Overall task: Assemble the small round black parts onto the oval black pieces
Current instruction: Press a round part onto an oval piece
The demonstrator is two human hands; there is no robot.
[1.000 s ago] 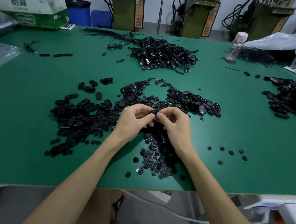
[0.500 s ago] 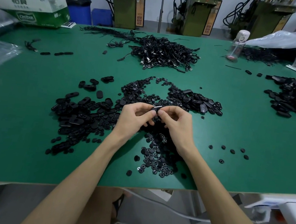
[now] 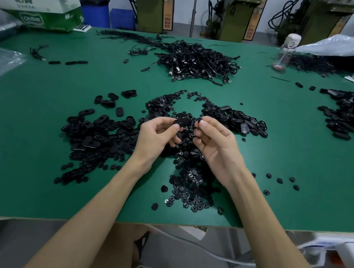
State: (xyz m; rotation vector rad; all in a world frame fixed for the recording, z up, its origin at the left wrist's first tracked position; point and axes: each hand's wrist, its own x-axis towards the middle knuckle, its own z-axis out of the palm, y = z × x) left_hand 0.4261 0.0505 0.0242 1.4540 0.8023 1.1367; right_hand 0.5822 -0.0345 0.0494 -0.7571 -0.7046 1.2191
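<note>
Now pulled apart, left hand (image 3: 156, 136) pinching oval piece (image 3: 182, 121), right hand (image 3: 216, 144) pinching round part (image 3: 199, 121)

The table (image 3: 41, 142) is an even dark green with a pale near edge. The heap of oval pieces (image 3: 98, 135) and the heap of small round parts (image 3: 190, 191) are black, some round ones glinting silver at the centre. The held oval piece (image 3: 181, 121) and held round part (image 3: 199, 121) are the same black. The cable pile (image 3: 198, 62) is black with silver plug ends. The box (image 3: 54, 7) is white above, green below, with lettering. The bin (image 3: 96, 11) is blue; the machines (image 3: 152, 4) are olive green with orange labels.
</note>
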